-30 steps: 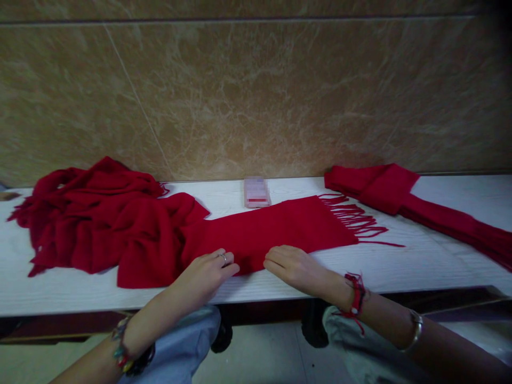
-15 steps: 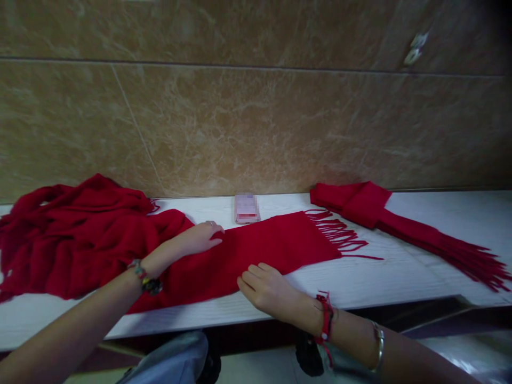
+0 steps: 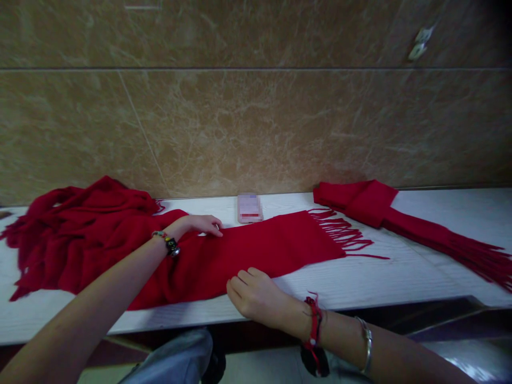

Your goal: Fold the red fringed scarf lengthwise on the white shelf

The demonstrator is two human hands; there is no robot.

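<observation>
A red scarf point(image 3: 276, 240) lies stretched flat along the white bench, its fringed end pointing right. At its far edge is my left hand point(image 3: 203, 224), fingers extended and a fingertip resting on the cloth. My right hand point(image 3: 258, 297) is at the near edge with its fingers curled closed over the scarf's border; the fingertips are partly hidden. Leftward, the scarf runs into a rumpled heap of red fringed cloth point(image 3: 92, 229), and where one piece ends and another begins cannot be made out.
A folded red scarf point(image 3: 360, 201) with long fringes lies at the right of the white bench point(image 3: 280, 298). A small pinkish rectangular object point(image 3: 249, 209) sits by the tiled wall point(image 3: 248, 128). Below the bench's front edge, my jeans-clad knee point(image 3: 172, 357) shows.
My right hand has slid a little left along the near edge. My left hand has shifted slightly toward the wall, its fingers closer together. The view has moved slightly.
</observation>
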